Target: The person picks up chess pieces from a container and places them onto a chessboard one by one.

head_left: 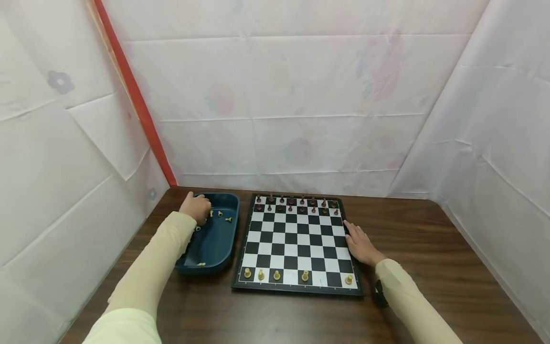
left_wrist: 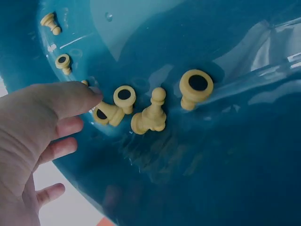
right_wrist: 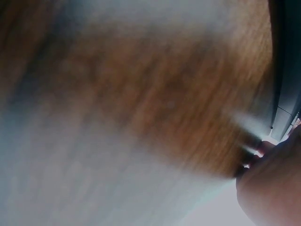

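My left hand (head_left: 195, 208) reaches into the far left part of a dark blue tray (head_left: 215, 244). In the left wrist view its thumb tip is right beside a cream chess piece (left_wrist: 106, 114) lying on its side, while the index finger is hidden behind the thumb. A cream pawn (left_wrist: 153, 113) and several other cream pieces lie around it, some showing black round bases. My right hand (head_left: 362, 244) rests with extended fingers along the right edge of a black-and-white chessboard (head_left: 290, 237).
Dark red chess pieces (head_left: 290, 208) fill the two far rows of the board. Several cream pieces, one a yellowish piece (head_left: 277, 275), stand along its nearest row. The wooden table (head_left: 275, 315) meets white sheet walls (head_left: 292, 95) at the back and sides.
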The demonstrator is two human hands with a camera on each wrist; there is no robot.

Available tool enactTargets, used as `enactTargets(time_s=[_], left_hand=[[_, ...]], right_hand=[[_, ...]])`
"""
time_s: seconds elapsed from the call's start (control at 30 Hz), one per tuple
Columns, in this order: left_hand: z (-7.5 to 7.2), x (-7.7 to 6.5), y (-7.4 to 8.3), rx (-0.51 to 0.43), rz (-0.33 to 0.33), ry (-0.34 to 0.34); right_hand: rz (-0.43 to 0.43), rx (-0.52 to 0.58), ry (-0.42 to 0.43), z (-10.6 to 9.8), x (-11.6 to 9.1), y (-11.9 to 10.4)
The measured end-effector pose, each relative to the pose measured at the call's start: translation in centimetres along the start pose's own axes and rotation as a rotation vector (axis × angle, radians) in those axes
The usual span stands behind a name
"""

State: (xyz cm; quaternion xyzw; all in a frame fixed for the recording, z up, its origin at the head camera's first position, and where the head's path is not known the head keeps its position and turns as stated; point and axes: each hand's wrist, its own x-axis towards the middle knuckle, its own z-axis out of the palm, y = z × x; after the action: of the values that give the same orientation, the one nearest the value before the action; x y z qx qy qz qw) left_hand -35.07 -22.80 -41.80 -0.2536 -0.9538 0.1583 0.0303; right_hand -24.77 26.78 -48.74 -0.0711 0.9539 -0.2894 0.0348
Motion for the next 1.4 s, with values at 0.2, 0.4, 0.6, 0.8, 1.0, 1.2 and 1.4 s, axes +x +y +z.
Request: enactTargets(time_s=[0.2,0.4,0.6,0.8,1.0,1.2,1.4], left_hand=[[-1.2,-0.3,0.1,-0.046,-0.005,-0.026],[-2.3,-0.7,0.0,-0.057,-0.002,-0.044],[-2.7,-0.8,0.0,-0.072,0.012,-0.044],[-3.2,-0.5,0.9,-0.063,0.079,0.014],[-5.4,-0.5,2.9,-0.072,0.167,0.109],[-7.2,-0.5,4.3,-0.082,0.204,0.164],[-8.7,-0.8,6.1,-0.040,0.236,0.196]], right_hand=[[-0.006,-0.002,0.000,0.0,0.0,0.4],[-0.006,-0.001,-0.001,-0.2,0.0,0.5],[0.003,-0.007,-0.009,-0.4,-0.2,0.3],[-0.009,-0.018,-0.010,-0.4,-0.2,0.3],[-0.017,-0.015,-0.005,-0.4,-0.2,0.3],[-0.010,-0.007,-0.010,-0.3,-0.2,0.1],[-0.010,-0.008,-0.014,-0.1,-0.2,0.1]])
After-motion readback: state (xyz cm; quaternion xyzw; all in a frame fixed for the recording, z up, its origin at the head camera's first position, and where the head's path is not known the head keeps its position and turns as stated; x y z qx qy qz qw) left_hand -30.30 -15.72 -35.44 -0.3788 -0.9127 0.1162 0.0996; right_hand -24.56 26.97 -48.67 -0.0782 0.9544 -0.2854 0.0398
